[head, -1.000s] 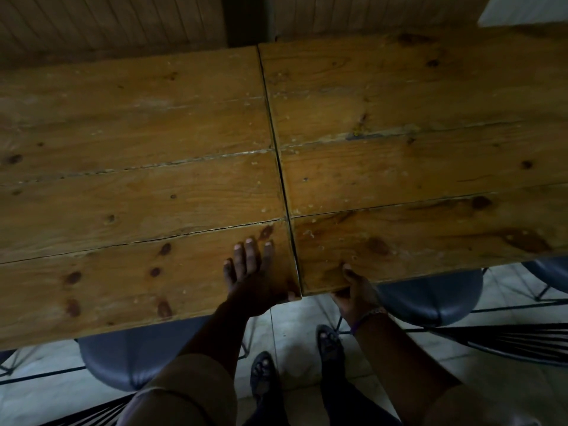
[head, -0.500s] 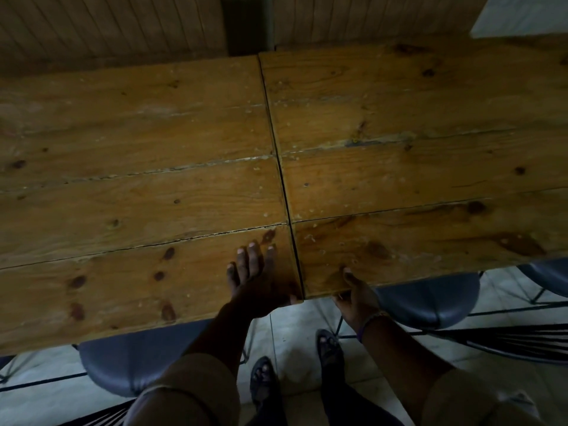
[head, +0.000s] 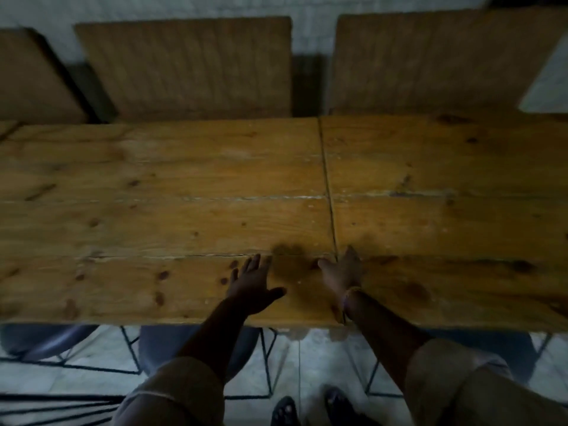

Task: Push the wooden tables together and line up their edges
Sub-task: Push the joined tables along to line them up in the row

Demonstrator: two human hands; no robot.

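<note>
While tables meet, left hand point(head: 250, 285), right hand point(head: 341, 272) flat, no writing legible

3 brown ribbed wooden backrest panels point(head: 184, 67) lean against a pale painted wall point(head: 153, 7). Round grey-blue seat cushions point(head: 46, 339) on thin black wire chair frames point(head: 129, 348) stand on a pale tiled floor point(head: 313, 361).

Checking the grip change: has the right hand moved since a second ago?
Yes. The right hand left the near edge of the right wooden table and now lies flat on top, at the seam.
</note>
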